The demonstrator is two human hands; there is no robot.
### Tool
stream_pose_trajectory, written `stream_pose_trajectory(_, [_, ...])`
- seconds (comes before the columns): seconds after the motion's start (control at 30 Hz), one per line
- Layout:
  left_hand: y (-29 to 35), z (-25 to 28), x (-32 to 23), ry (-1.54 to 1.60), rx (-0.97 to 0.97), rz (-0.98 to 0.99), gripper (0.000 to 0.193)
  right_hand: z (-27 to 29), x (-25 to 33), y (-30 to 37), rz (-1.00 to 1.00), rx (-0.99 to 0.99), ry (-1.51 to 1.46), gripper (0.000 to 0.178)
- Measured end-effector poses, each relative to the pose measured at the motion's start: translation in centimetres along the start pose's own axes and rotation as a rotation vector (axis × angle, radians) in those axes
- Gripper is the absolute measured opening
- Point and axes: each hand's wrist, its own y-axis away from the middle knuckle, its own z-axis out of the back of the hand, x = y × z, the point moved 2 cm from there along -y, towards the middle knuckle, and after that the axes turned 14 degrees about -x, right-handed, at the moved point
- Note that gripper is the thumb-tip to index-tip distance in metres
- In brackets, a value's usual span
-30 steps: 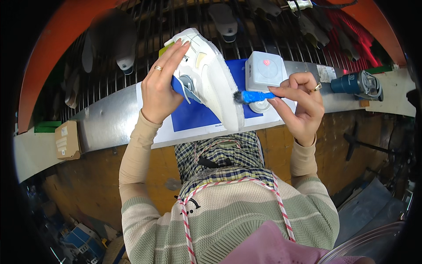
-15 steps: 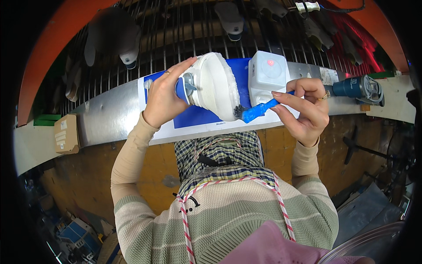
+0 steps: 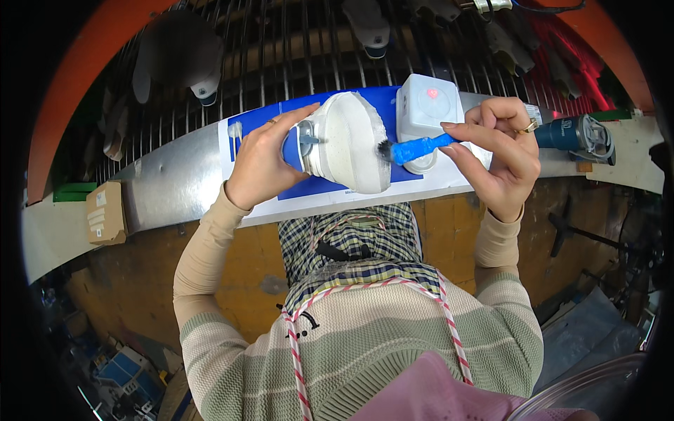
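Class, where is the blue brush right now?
In the head view, the blue brush is right of centre, in the right hand, its bristles by the white shoe.

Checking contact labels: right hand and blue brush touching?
Touching. The head view shows the right hand pinching the blue brush by its handle, thumb and forefinger closed on it.

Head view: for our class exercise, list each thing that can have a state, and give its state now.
Left hand: closed around the shoe
Right hand: pinching the brush
Shoe: held, seen end-on
Brush: bristles at the shoe's edge; contact unclear
Container: standing, apparently closed
Mug: lid apparently on
Sheet: flat, partly covered
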Motion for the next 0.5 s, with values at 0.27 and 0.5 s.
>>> stream_pose_trajectory(0.27, [1.2, 0.1, 0.1, 0.144, 0.213, 0.157, 0.082, -0.5, 0.7, 0.3, 0.129, 0.040, 0.038, 0.036])
stream_pose_trajectory(0.5, [2.6, 1.6, 1.1, 0.392, 0.400, 0.326, 0.085, -1.1, 0.9, 1.8, -0.068, 0.082, -0.125, 0.031])
